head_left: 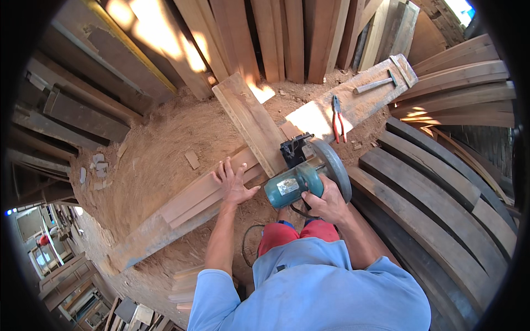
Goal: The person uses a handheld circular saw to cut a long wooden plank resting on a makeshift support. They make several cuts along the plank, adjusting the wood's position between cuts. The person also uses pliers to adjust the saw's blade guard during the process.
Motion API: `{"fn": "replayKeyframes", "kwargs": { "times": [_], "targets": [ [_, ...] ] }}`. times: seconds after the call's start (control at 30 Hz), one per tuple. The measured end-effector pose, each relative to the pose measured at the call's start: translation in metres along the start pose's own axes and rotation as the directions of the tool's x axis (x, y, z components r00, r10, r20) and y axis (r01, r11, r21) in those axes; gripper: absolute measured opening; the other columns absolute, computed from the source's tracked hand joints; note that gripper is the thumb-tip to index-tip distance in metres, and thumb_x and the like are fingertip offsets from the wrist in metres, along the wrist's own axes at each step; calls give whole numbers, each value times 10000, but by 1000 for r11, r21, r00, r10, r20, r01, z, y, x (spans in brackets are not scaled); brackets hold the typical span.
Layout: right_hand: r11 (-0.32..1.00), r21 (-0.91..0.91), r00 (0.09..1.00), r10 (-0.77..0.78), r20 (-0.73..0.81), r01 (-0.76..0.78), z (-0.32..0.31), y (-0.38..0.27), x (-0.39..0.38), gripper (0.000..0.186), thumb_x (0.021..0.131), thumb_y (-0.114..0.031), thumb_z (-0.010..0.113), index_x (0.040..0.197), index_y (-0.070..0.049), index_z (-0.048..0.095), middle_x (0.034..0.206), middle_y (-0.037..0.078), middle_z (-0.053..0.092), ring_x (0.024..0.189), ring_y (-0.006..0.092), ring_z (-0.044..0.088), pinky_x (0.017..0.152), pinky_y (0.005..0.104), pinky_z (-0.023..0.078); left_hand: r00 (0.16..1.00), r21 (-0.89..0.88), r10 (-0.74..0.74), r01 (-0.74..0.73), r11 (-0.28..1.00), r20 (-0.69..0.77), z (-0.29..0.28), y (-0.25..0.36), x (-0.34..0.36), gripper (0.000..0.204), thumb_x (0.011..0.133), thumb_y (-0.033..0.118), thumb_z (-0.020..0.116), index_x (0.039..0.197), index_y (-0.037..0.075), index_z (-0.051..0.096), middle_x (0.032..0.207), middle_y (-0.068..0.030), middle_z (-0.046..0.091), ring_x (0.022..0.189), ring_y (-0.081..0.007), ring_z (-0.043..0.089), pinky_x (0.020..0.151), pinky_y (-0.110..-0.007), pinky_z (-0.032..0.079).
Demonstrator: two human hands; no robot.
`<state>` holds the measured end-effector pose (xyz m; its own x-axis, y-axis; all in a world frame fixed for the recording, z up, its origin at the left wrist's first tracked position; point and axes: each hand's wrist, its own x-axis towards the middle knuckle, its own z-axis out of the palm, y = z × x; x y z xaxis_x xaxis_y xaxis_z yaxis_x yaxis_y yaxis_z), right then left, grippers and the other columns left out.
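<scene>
My right hand (326,199) is wrapped round the rear handle of a teal circular saw (287,186) with a grey blade guard (332,165). The saw sits at the near end of a wide wooden board (247,118) that lies crosswise over the work. With fingers spread, my left hand (234,185) rests on long reddish planks (196,197), just left of the saw. These planks lie along a longer dusty board (160,240). The saw's blade and its contact with the wood are hidden.
Pliers with red handles (338,120) and a hammer (375,85) lie on the sawdust-covered board (353,96) at the far right. Timber boards (276,38) lean along the back. Stacked planks (430,193) stand close on my right. A dark cord (245,243) hangs near my legs.
</scene>
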<state>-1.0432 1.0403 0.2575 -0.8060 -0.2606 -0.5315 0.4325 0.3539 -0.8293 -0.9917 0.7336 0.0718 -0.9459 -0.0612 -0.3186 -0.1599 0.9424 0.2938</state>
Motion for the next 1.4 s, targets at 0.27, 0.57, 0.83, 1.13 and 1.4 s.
{"fn": "replayKeyframes", "kwargs": {
  "times": [0.27,0.57,0.83,1.13,1.4],
  "targets": [
    [990,-134,998,-39,45,45,35,-12,30,381,890,-196,714,1162,60,640,1020,246,701,982,364,705,910,466,531,999,-45,-16,14,999,-38,-3,4,1,896,597,505,929,1391,256,596,1656,-251,257,1558,-502,132,1207,-764,17],
    [971,-197,987,-113,110,133,47,-15,53,380,898,-193,725,1177,50,640,1046,240,701,1004,350,703,915,454,531,985,-87,73,-88,992,-158,9,-6,1,862,614,318,914,1405,265,573,1632,-302,279,1548,-543,162,1182,-802,-9],
    [990,-102,989,-83,119,95,54,-14,61,393,897,-170,721,1215,43,633,1050,225,699,1014,350,694,929,449,526,1000,-121,12,-15,993,-27,-4,1,0,899,597,287,913,1426,288,564,1648,-296,252,1558,-538,143,1178,-806,-14],
    [987,-113,987,-99,127,114,57,-12,68,371,878,-167,712,1176,44,649,1053,241,690,1017,370,686,942,457,515,998,-100,40,-45,994,-54,0,-4,0,978,548,317,937,1443,302,542,1643,-292,269,1552,-529,166,1176,-803,3],
    [999,-50,991,-6,137,13,58,-19,71,384,890,-171,706,1199,46,638,1050,219,708,1023,336,691,945,440,516,991,-5,55,-56,998,-125,8,-7,1,923,571,335,926,1429,298,587,1636,-267,293,1545,-523,181,1177,-794,24]
  ]
}}
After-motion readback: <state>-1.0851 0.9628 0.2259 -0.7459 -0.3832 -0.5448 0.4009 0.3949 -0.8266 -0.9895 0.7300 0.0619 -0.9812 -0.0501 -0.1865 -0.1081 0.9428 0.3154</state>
